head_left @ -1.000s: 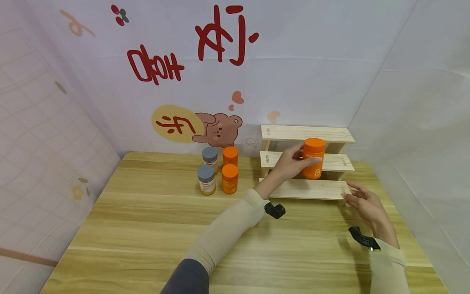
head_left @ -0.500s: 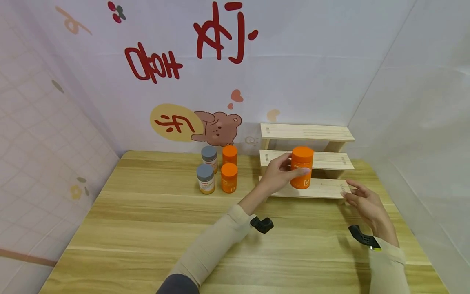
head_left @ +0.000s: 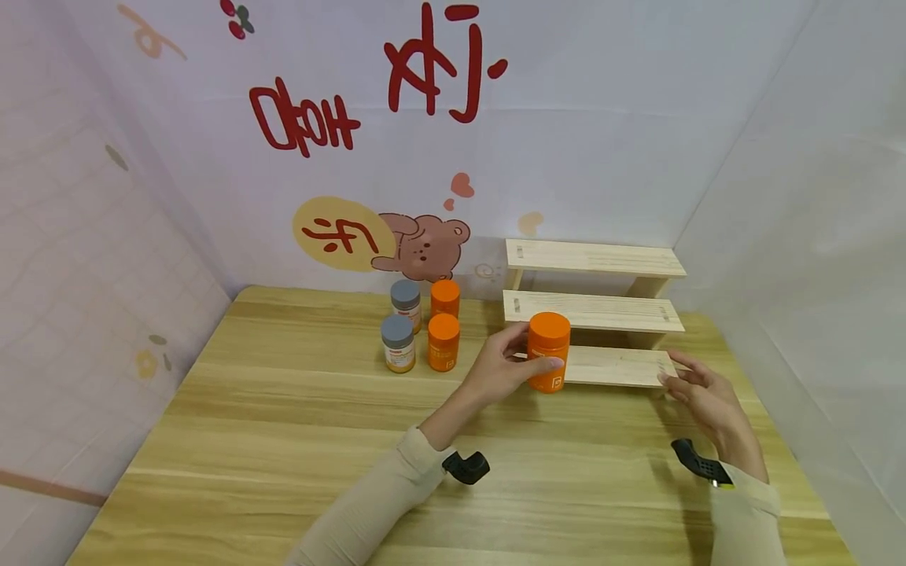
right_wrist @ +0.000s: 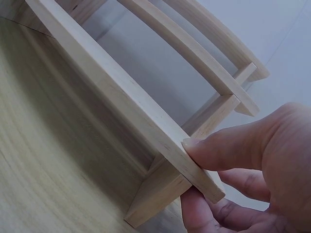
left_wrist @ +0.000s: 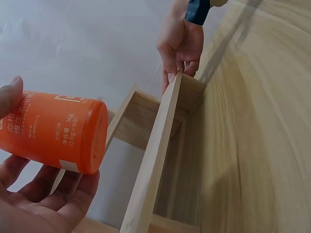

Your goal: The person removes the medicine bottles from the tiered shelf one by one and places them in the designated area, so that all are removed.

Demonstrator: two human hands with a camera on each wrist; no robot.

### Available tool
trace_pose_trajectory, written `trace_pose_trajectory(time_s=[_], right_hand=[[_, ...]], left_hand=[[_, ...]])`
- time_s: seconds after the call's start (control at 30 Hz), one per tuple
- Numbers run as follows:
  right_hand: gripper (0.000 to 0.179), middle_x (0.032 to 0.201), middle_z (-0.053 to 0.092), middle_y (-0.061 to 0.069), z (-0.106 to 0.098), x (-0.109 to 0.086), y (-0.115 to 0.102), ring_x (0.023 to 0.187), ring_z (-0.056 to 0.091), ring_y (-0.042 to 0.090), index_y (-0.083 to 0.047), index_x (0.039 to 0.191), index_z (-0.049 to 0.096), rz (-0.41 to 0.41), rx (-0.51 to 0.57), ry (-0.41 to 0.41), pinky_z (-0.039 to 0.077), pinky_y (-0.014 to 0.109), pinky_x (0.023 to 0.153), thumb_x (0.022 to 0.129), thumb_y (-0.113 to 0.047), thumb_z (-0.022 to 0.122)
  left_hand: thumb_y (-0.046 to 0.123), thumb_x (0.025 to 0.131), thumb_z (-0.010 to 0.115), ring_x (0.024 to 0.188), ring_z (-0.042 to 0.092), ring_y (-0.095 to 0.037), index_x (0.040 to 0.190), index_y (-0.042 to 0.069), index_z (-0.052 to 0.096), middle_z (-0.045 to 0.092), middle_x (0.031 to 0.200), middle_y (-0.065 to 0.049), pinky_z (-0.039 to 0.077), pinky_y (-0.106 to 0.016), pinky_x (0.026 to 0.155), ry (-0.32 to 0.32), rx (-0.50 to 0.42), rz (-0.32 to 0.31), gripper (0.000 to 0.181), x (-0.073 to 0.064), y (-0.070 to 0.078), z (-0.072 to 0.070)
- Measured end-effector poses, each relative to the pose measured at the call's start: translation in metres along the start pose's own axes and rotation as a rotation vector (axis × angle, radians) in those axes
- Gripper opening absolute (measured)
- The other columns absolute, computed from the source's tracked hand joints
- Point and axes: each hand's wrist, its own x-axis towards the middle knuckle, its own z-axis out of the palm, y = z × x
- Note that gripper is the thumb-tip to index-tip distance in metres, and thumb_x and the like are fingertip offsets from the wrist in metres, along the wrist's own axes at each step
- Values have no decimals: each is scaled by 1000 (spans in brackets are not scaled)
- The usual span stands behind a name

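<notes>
An orange supplement bottle (head_left: pixel 548 354) with an orange lid is gripped in my left hand (head_left: pixel 499 368), fingers behind it and thumb across its front. It is upright, overlapping the left end of the lowest shelf board in the head view. Its printed label (left_wrist: pixel 53 128) faces the left wrist camera. My right hand (head_left: pixel 708 397) pinches the right end of the lowest board of the three-step wooden rack (head_left: pixel 594 310). In the right wrist view the thumb lies on top of that board (right_wrist: pixel 141 119) and fingers are curled beneath it.
Left of the rack stand two orange bottles (head_left: pixel 443 343) and two grey-lidded bottles (head_left: pixel 399 344), grouped on the wood-grain table (head_left: pixel 283 440). A printed white backdrop (head_left: pixel 602 141) rises behind the table and along both sides.
My left hand has carried the orange bottle leftward and toward me, from in front of the middle shelf to the lowest board's left end. The right hand keeps its hold.
</notes>
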Motion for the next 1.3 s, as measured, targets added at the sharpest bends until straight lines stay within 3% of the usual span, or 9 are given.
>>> trace_pose_trajectory(time_s=[0.3,0.5,0.73,1.0,1.3], right_hand=[[81,150,36,16,1,2,3,97,59,-12,-22,164,26,-8,-1,3,54,12,85,98,-48,65],[81,153,33,19,1,4,3,97,58,-13,-19,165,24,-9,10,0,55,12,85,99,-44,65],[80,137,45,4,1,4,3,98,60,-10,-18,164,27,-14,27,9,55,13,86,99,-41,67],[80,146,39,10,1,3,3,98,59,-11,-20,164,27,-8,11,5,54,12,85,99,-45,66],[81,133,46,-2,0,3,5,98,60,-10,-21,164,27,-8,4,10,54,12,85,98,-46,66]], left_hand=[[31,88,82,111,67,-15,138,24,61,69,127,-4,56,-34,98,40,-29,-31,54,-27,-7,-27],[24,89,82,115,67,-19,141,22,60,69,129,-7,56,-36,99,89,-47,-35,56,-41,-10,-48],[17,89,81,115,66,-20,139,18,60,68,130,-9,55,-36,101,150,-55,-59,54,-59,-15,-65],[15,89,81,120,64,-21,143,18,57,65,135,-10,54,-31,101,193,-61,-103,59,-81,-24,-86],[15,88,83,120,64,-17,141,19,58,65,135,-8,55,-25,98,290,-13,-139,59,-99,-37,-111]])
